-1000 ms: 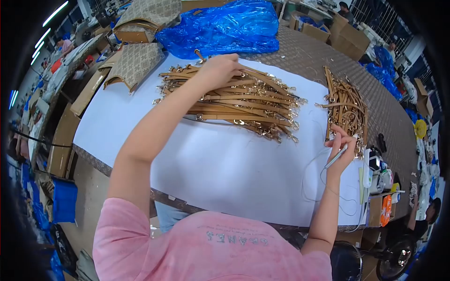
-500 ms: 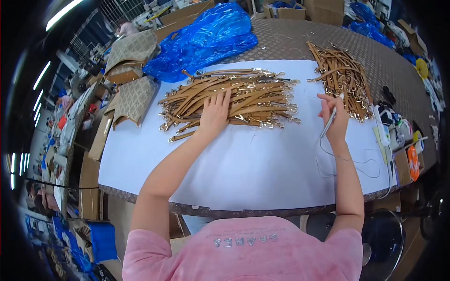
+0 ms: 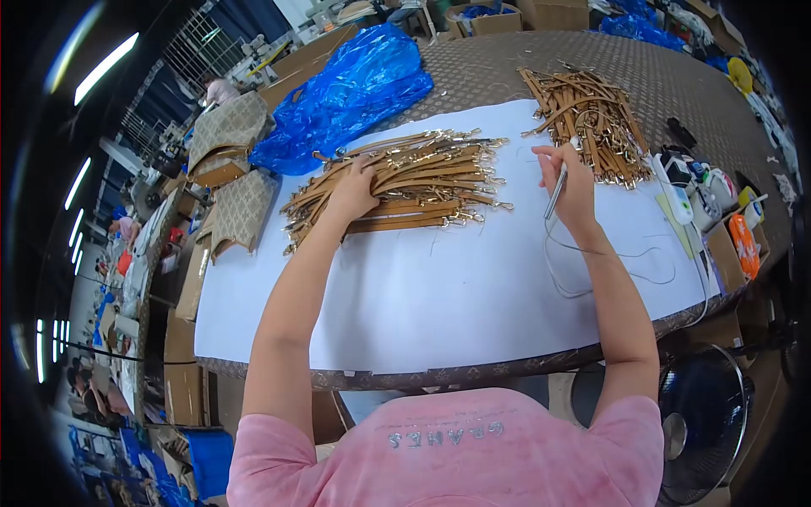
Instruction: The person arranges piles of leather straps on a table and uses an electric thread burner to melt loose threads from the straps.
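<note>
A wide pile of tan straps with gold-coloured clasps [image 3: 422,182] lies on the white sheet [image 3: 405,296]. My left hand [image 3: 353,196] rests on the left part of this pile, its fingers bent among the straps; whether it grips one is hidden. My right hand [image 3: 568,188] is raised over the sheet, closed on a slim metal pen-like tool [image 3: 555,193] with a thin cable [image 3: 553,270] trailing from it. Just beyond that hand, a second heap of tan straps [image 3: 596,122] lies at the right.
Patterned bag pieces [image 3: 241,211] lie left of the sheet, below a crumpled blue plastic bag [image 3: 346,97]. On the right stand small bottles and containers [image 3: 718,188] and an orange item [image 3: 743,245]. A black fan [image 3: 697,422] is at the lower right.
The view has shifted. My left hand has come down from the pile's far edge, then moved to its left part; the straps there lie differently. My right hand still holds the tool.
</note>
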